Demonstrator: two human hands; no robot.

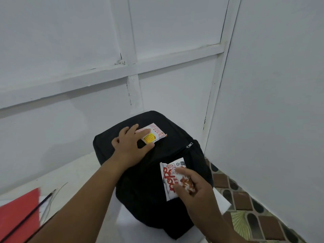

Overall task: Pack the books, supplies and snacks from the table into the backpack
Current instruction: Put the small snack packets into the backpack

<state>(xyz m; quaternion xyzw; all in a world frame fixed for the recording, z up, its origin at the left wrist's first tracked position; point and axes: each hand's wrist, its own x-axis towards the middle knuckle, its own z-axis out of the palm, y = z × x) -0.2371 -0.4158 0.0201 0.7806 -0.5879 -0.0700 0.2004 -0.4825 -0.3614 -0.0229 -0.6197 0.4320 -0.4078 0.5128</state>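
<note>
- The black backpack [150,181] stood on the white surface [78,174], directly under both hands, with its zipper pull [189,145] lying between them, nearer the right one.
- The left hand [130,146] lay flat with fingers spread on the top of the pack, pressing down one end of a small white-and-yellow snack packet [154,133]; the packet's long axis ran away from the fingertips toward the far right.
- The right hand [196,186] pinched a white-and-red snack packet [171,178] against the pack's near face, its long axis running roughly toward the person.
- Whether the zipper was open could not be told; the black fabric hid any mouth, and nothing inside the pack showed.
- Judging from this, both snacks were on the outside, not yet in, and the right hand was nearer the zipper.
- Well off to the left of the left forearm lay a red book [19,211] with a thin black pen [31,213] across it, still to pack.
</note>
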